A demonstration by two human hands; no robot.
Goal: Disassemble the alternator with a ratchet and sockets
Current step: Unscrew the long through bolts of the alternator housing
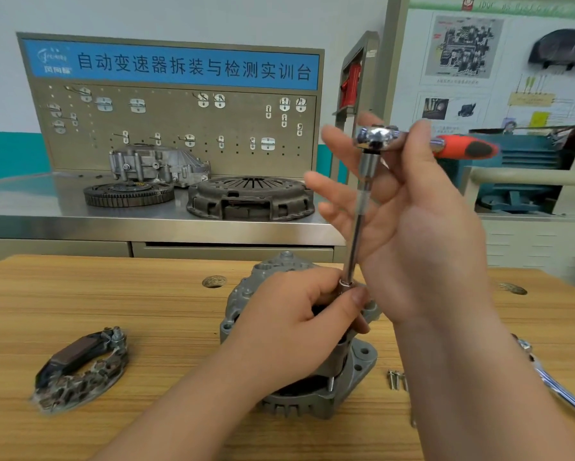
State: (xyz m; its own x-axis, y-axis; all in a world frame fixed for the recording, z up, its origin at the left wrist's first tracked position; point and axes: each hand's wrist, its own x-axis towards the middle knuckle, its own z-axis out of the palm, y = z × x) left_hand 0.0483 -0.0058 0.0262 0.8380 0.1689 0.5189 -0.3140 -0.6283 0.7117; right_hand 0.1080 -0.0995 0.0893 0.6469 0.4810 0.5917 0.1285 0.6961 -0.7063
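Head view: On a wooden tabletop [146,327], a grey alternator [362,357] stands on end, apparently unclamped, with a removed rectifier plate [79,371] lying well to its left. The right hand [412,227], directly above the alternator, pinches the head of an orange-handled ratchet [376,138] between thumb and forefinger, the other fingers spread. The left hand [296,321], resting on top of the alternator, curls its fingers round the socket [346,286]. A long extension bar [357,227] rises from the socket, straight up from the alternator, to the ratchet. The fastener itself is hidden under the fingers. Done well, this step likely means keeping the bar plumb and the socket pressed square, since a tall bar will tend to cam off. Finger-spinning at the head suits a bolt already loose. A tight one would call for the handle, with the left hand bracing the alternator against tipping. Small screws [396,379] lie just right of the alternator.
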